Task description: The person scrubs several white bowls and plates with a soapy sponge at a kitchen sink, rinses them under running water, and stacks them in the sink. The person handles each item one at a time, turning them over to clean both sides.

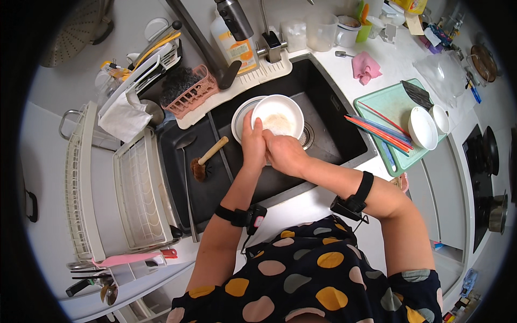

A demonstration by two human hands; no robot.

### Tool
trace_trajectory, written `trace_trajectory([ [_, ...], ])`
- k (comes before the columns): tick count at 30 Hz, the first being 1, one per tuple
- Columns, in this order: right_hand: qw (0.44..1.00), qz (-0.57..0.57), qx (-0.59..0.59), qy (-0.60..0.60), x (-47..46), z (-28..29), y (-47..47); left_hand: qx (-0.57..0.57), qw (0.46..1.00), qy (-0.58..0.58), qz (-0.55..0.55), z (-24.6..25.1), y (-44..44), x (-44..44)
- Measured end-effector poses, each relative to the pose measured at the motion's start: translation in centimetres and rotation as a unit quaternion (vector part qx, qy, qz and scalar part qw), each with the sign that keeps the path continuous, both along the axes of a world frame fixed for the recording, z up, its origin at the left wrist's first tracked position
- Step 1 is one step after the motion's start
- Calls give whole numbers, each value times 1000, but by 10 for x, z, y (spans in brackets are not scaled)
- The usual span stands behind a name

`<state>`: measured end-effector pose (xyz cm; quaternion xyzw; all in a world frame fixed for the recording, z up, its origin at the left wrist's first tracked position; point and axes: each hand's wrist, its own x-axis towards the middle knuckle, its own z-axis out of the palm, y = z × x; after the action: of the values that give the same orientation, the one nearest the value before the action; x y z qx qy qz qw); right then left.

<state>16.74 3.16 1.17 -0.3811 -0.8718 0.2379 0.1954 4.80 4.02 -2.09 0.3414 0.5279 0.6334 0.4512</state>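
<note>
A white bowl is tilted over the black sink, with pale, foamy-looking residue inside. My left hand grips its left side, thumb near the rim. Curled against the bowl's near side is my right hand; its fingertips are hidden, so I cannot tell if it holds anything. Behind and below the bowl, the rim of another white dish shows, mostly covered. A wooden-handled scrub brush and a long-handled metal ladle lie in the sink's left part.
On the right, a green cutting board bears colourful chopsticks and two white bowls. A wire dish rack stands left. Faucet, orange-labelled bottle and pink sponge basket line the sink's back. A pink cloth lies on the counter.
</note>
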Motion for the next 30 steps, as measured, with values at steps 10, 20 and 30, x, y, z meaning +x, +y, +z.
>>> trace_trajectory([
  [10, 886, 143, 365, -247, 41, -13, 23, -94, 976, 178, -87, 11, 6, -36],
  [20, 989, 84, 109, -61, 14, -12, 4, -19, 991, 129, 21, 1, -4, -3],
  [30, 826, 159, 413, -349, 47, -4, 23, -162, 950, 218, -152, 31, 7, -30],
])
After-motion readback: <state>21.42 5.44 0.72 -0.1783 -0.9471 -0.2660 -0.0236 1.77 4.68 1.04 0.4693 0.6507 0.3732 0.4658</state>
